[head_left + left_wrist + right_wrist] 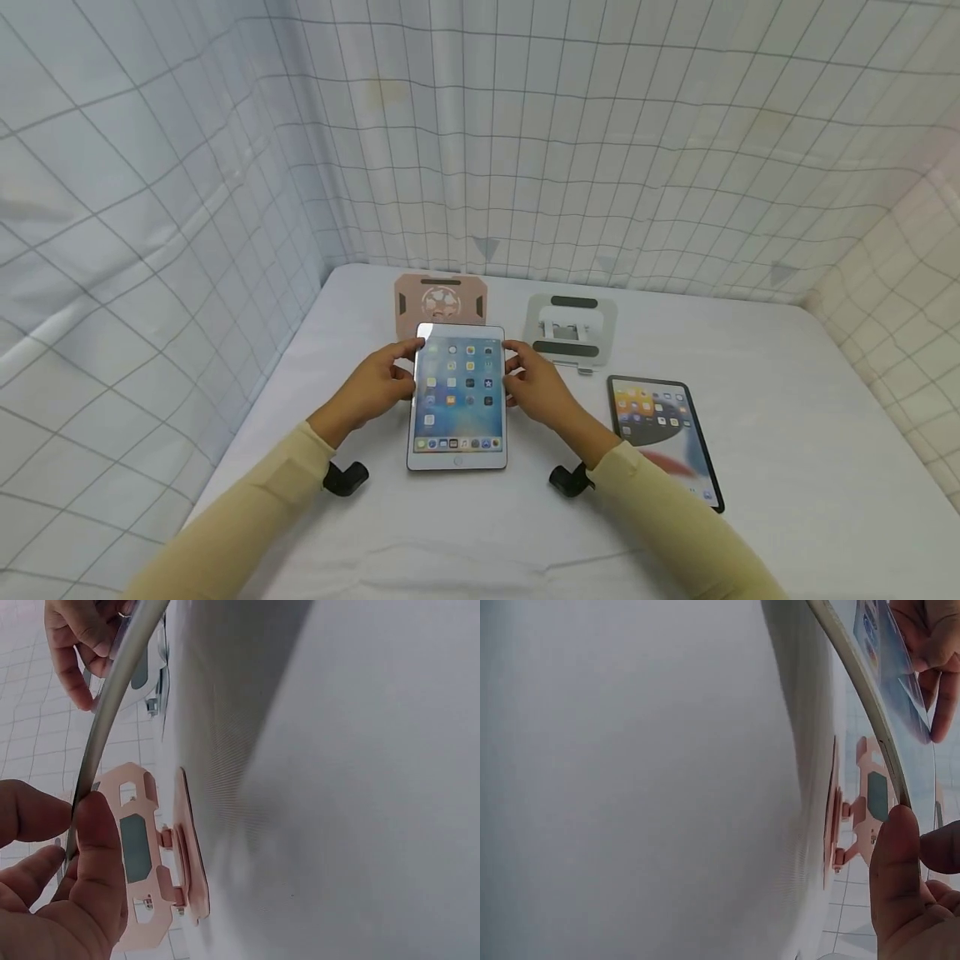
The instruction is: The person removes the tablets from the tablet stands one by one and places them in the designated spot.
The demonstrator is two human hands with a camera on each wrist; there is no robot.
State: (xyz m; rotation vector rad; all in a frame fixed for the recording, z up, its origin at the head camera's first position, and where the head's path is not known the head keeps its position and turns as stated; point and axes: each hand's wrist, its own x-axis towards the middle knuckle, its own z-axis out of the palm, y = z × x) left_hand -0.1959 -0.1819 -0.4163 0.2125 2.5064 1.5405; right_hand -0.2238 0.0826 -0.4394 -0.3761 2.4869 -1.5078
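Note:
A white-framed tablet (458,400) with its screen lit is held up off the table between both hands. By its left edge the left hand (377,382) pinches it, thumb and fingers on either side of the rim in the left wrist view. Its right edge is gripped the same way by the right hand (542,387). Just behind the tablet's top stands a pink folding stand (441,298), its lower part hidden in the head view; the left wrist view shows its hinged plate (136,847) raised on a base.
A grey-white stand (570,329) with dark pads sits right of the pink one. A second, black-framed tablet (663,433) lies lit on the white table (795,400), near the right forearm. Gridded white curtains (570,150) enclose the back and sides.

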